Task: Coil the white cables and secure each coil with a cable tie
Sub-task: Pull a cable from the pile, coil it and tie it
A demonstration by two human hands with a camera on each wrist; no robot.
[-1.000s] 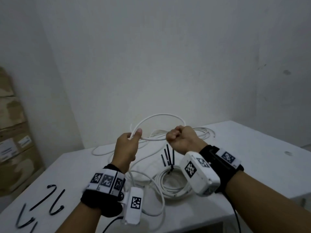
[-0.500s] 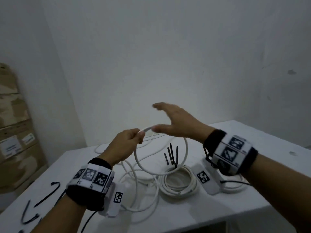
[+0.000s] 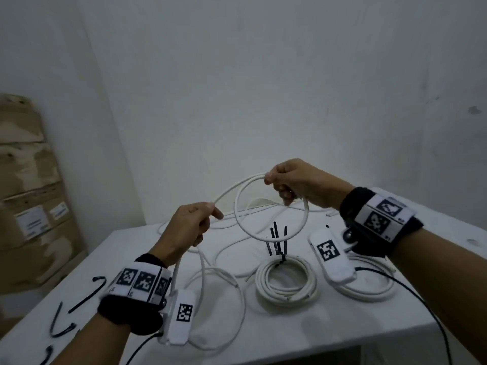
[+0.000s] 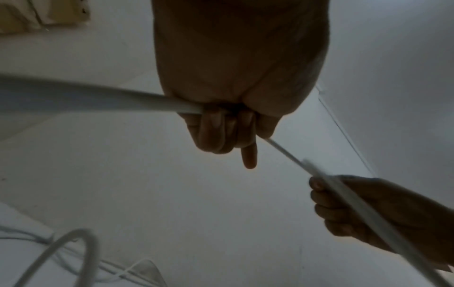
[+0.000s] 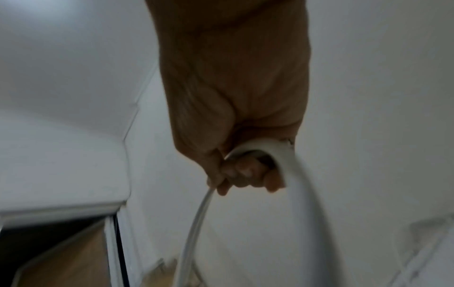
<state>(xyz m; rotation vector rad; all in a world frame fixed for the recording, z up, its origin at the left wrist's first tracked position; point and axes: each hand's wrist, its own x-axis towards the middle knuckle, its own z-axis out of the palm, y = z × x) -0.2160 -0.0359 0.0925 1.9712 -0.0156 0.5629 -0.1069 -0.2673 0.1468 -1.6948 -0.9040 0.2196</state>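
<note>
Head cam: left hand (image 3: 188, 227) and right hand (image 3: 295, 183) each gripped the white cable (image 3: 303, 222), fingers curled round it, one loop held up above the white table (image 3: 342, 320). Tied coil (image 3: 286, 283) with black cable ties (image 3: 276, 241) lay below on the table.

Overall light: dim, flat, greyish; no bright source in view.
Head view shadows: soft and faint under the white cable coil (image 3: 286, 281) on the table (image 3: 369, 320).
Head view sharpness: centre fairly clear; the left wristband (image 3: 139, 281) is smeared by motion.
Head view edges: wide-angle bending, walls lean.
Left wrist view: left hand (image 4: 236, 93) dark against pale walls; the near cable (image 4: 73, 97) is out of focus.
Right wrist view: right hand (image 5: 236, 116) in shade; the cable loop (image 5: 302, 194) is blurred, the whole frame soft.
</note>
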